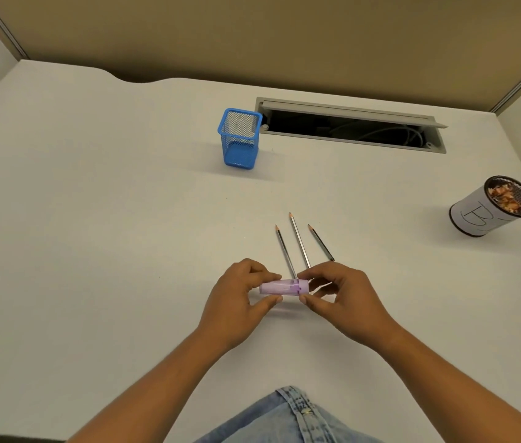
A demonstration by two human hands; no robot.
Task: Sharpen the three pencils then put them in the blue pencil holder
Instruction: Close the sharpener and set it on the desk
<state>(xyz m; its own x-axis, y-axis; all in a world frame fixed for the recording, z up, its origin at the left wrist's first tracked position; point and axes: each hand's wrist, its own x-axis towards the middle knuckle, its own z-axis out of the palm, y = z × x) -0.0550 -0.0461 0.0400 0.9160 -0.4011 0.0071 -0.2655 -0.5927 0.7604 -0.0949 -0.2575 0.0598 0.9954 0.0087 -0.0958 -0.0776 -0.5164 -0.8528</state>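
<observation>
A translucent purple sharpener (280,287) lies sideways just above the white desk, held at both ends. My left hand (236,302) pinches its clear body and my right hand (339,298) pinches its darker cap end. Three dark pencils lie on the desk just beyond it, tips pointing away: the left pencil (284,249), the middle pencil (299,239) and the right pencil (320,242). The near ends of the left and middle pencils are hidden behind my fingers. The blue mesh pencil holder (240,139) stands upright and empty further back, left of centre.
A round mesh cup (492,207) wrapped in white paper holds pencil shavings at the right. An open cable slot (348,126) with wires inside runs along the back of the desk (92,219), right of the blue holder. Beige partition walls border the desk.
</observation>
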